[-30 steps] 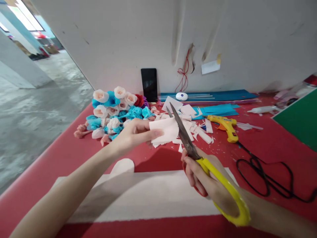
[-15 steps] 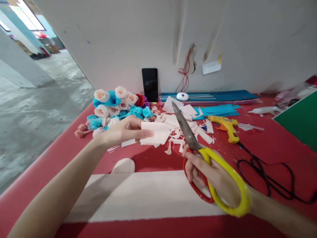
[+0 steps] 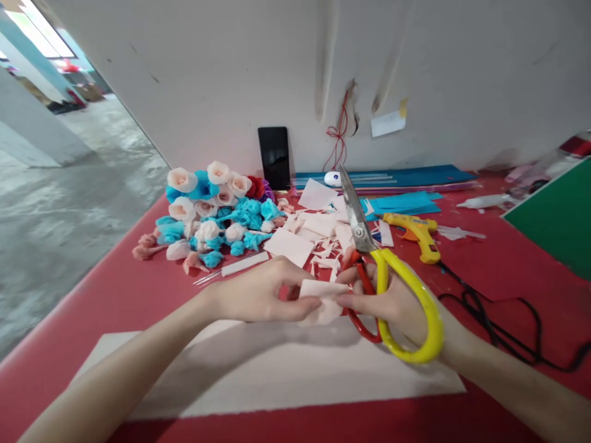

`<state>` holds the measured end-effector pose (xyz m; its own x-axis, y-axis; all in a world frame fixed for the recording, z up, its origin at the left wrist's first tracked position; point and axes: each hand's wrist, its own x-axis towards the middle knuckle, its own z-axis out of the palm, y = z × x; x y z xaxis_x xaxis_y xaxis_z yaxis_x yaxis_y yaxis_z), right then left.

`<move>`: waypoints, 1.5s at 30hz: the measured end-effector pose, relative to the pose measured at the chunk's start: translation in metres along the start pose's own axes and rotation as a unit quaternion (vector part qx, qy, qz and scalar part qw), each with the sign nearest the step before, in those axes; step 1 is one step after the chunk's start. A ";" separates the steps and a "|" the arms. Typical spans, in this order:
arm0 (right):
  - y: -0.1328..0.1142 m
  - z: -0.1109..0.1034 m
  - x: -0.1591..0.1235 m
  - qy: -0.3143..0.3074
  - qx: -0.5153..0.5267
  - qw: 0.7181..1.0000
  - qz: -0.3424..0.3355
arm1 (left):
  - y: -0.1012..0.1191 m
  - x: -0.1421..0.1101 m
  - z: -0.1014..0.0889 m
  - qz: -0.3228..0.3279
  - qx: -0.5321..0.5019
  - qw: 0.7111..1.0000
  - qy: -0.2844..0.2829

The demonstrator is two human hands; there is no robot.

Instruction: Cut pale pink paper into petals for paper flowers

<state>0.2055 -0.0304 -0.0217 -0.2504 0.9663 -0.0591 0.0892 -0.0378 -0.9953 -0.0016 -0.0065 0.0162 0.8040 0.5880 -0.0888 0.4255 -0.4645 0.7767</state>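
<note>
Between finger and thumb, my left hand (image 3: 272,292) pinches a small folded piece of pale pink crepe paper (image 3: 323,295). My right hand (image 3: 392,301) holds scissors (image 3: 360,231) by their red and yellow handles, blades together and pointing up and away. Its thumb and a fingertip also touch the right end of the folded piece. Below both hands, a long pale paper strip (image 3: 286,375) lies flat on the red table (image 3: 152,295). Pale paper cuttings (image 3: 325,252) and a square paper piece (image 3: 290,246) lie just beyond.
Paper flowers (image 3: 207,209) in white, blue and pink are heaped at the back left. A black phone (image 3: 274,159) leans on the wall. A yellow glue gun (image 3: 415,231) with a black cord (image 3: 492,320) lies right, near blue paper (image 3: 406,203) and a green board (image 3: 554,212).
My left hand has moved right and nearer with the paper, away from the cuttings. My right hand has come up to it, its fingers now touching the paper, the scissors still in its grip.
</note>
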 end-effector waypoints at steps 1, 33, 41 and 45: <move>-0.001 0.000 -0.001 -0.007 0.012 1.000 0.012 | 0.000 -0.001 -0.001 -0.003 -0.007 1.000 0.001; -0.030 -0.018 0.006 0.103 -0.040 0.987 -0.119 | 0.017 0.006 0.035 0.004 -0.261 0.947 0.190; -0.016 -0.006 -0.007 0.007 0.033 0.999 -0.021 | 0.017 0.005 0.030 0.074 -0.111 0.974 0.185; -0.014 0.001 -0.015 0.030 0.033 0.998 -0.042 | 0.015 0.006 0.034 0.045 -0.168 0.974 0.147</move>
<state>0.2072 -0.0445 -0.0074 -0.1959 0.9802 0.0276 0.0055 0.0292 -0.9996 0.0241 -0.0323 0.0065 0.6568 0.7422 0.1335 0.1593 -0.3096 0.9374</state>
